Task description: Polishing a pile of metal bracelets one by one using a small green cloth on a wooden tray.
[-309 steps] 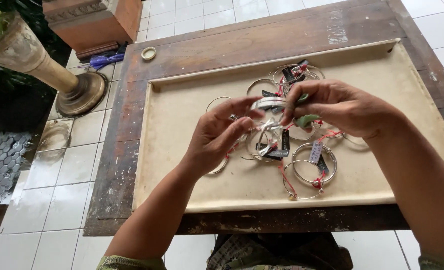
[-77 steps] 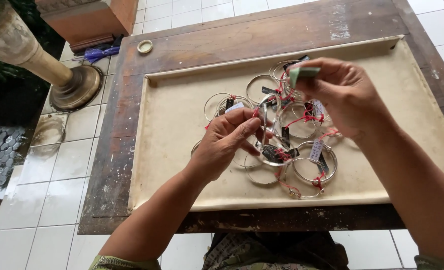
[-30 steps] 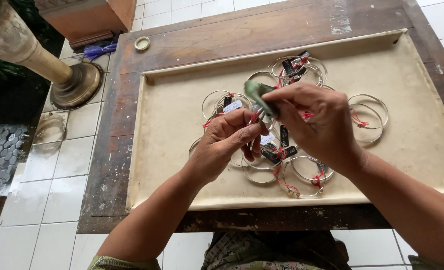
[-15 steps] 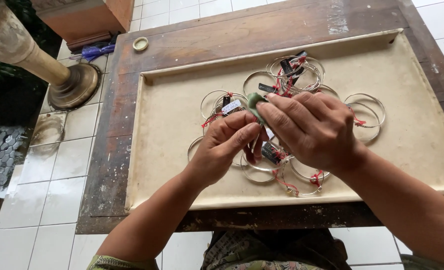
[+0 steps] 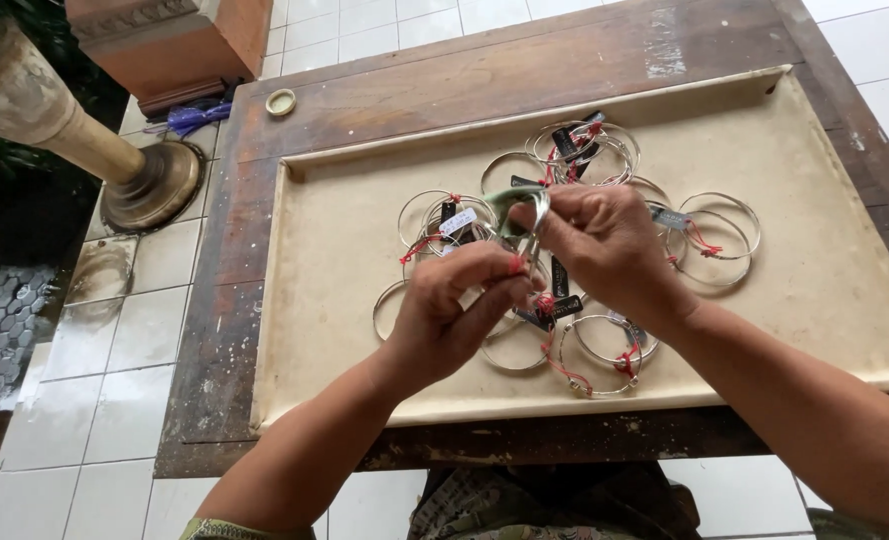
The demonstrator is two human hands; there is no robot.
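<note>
Lifted slightly since before, your right hand (image 5: 605,245) is pinching a silver bangle (image 5: 525,215) with green cloth; left hand (image 5: 460,310) fingers are closing on its red thread (image 5: 516,264) above the tray (image 5: 345,250).

Both forearms are showing bare, with the left hand (image 5: 455,320) and right hand (image 5: 605,245) wearing no gloves. Olive-green patterned sleeve edges are peeking in at the bottom corners. Patterned greenish clothing is showing at the lap.

One head-worn camera looks steeply down, close over the tray (image 5: 345,400) on the wooden table (image 5: 445,90).
</note>
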